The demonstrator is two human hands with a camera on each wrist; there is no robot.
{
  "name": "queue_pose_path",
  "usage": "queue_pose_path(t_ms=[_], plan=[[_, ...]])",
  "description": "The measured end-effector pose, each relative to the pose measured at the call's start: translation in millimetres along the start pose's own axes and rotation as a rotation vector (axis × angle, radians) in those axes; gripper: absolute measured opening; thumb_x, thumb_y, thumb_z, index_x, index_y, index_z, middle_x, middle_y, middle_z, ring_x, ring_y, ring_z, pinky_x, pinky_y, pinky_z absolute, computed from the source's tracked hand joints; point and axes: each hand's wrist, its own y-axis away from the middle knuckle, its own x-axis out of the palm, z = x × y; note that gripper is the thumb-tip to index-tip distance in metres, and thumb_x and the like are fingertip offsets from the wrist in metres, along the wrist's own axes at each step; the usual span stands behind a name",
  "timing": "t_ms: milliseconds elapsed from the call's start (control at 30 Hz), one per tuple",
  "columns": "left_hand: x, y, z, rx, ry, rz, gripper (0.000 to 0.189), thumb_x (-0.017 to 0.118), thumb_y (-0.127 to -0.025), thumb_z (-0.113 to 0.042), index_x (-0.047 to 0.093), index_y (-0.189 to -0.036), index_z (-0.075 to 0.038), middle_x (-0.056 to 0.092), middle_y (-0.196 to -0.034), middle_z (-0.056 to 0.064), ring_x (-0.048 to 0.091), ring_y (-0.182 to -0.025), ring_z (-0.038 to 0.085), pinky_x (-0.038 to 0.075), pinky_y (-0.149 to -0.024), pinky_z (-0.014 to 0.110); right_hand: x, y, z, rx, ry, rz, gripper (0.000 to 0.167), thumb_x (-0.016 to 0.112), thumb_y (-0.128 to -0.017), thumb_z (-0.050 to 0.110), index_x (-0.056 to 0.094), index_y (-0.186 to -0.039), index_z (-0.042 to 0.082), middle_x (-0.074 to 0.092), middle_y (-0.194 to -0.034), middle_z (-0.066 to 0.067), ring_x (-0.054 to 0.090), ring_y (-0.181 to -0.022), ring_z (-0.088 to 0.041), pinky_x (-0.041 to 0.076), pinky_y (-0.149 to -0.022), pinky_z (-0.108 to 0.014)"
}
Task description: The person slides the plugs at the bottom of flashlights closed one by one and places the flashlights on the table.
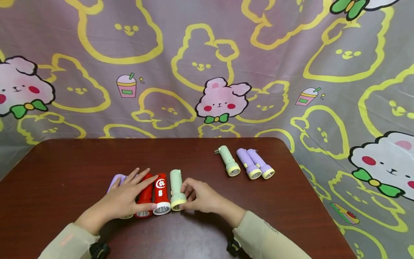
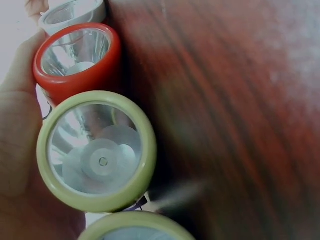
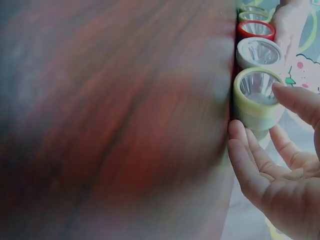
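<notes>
Flashlights lie side by side in a row on the table. My left hand (image 1: 124, 198) spreads its straight fingers over the left part of the row, resting across a purple flashlight (image 1: 115, 180) and a red flashlight (image 1: 146, 196). Its thumb reaches to a red flashlight with a white rim (image 1: 160, 194). At the row's right end lies a green flashlight (image 1: 176, 187) with a pale yellow rim. My right hand (image 1: 205, 197) holds it, thumb at the lens rim and curled fingers along its side. Two yellow-rimmed lenses (image 2: 97, 152) show in the left wrist view; their bodies are mostly hidden.
Towards the back right lie another green flashlight (image 1: 229, 161) and two purple flashlights (image 1: 248, 163), apart from the row. The dark red wooden table (image 1: 275, 216) ends at a patterned cloth (image 1: 220, 61) behind and on the right.
</notes>
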Motion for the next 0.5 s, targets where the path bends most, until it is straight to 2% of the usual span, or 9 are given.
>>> queue_pose_path(t_ms=[267, 500], plan=[[1.7, 0.2, -1.0, -0.007, -0.003, -0.004, 0.090, 0.059, -0.077, -0.080, 0.046, -0.149, -0.028, 0.038, -0.158, 0.013, 0.029, -0.145, 0.045, 0.024, -0.098, 0.084, -6.1, 2.4, -0.8, -0.051, -0.003, 0.034, 0.034, 0.078, -0.079, 0.000, 0.058, -0.107, 0.002, 0.065, -0.092, -0.007, 0.061, -0.072, -0.002, 0.054, -0.072, -0.019], [0.4, 0.5, -1.5, -0.003, -0.002, -0.011, 0.089, 0.059, -0.078, -0.079, 0.047, -0.148, -0.028, 0.038, -0.158, 0.013, 0.029, -0.145, 0.045, 0.023, -0.098, 0.084, -10.3, 4.9, -1.0, -0.008, -0.054, 0.029, 0.034, 0.078, -0.081, 0.001, 0.061, -0.111, 0.001, 0.066, -0.098, -0.017, 0.062, -0.075, -0.008, 0.053, -0.074, -0.021]])
